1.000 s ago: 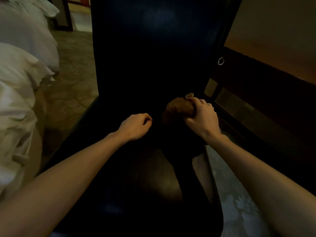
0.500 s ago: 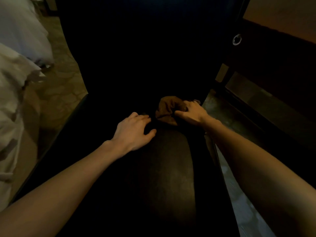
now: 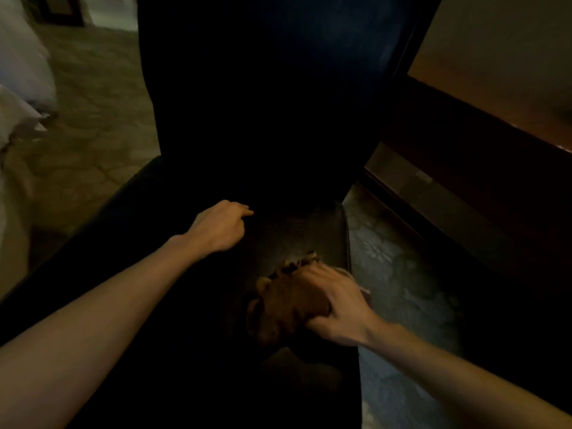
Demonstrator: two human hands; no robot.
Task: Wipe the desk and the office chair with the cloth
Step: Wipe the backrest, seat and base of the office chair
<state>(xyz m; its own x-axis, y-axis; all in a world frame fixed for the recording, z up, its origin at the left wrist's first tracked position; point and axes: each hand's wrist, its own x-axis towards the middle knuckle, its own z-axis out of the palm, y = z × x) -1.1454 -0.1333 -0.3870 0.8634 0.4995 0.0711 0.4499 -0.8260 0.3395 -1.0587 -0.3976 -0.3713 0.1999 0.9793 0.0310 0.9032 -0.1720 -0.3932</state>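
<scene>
**Right hand works the cloth over the chair seat, close to its right edge**

The right hand (image 3: 337,308) clutches the bunched brown cloth (image 3: 288,308) against the dark seat of the office chair (image 3: 297,239). The left hand (image 3: 219,227) rests farther back by the foot of the backrest (image 3: 263,103), fingers loosely curled, holding nothing. Flattening the cloth would likely cover more seat per pass, with overlapping strokes drawn toward the front. The seat's right edge drops to the floor (image 3: 396,274), and the desk (image 3: 464,156) stands just beyond, so that side is tight. Wider room lies leftward across the seat, while the left hand can brace the chair.
</scene>
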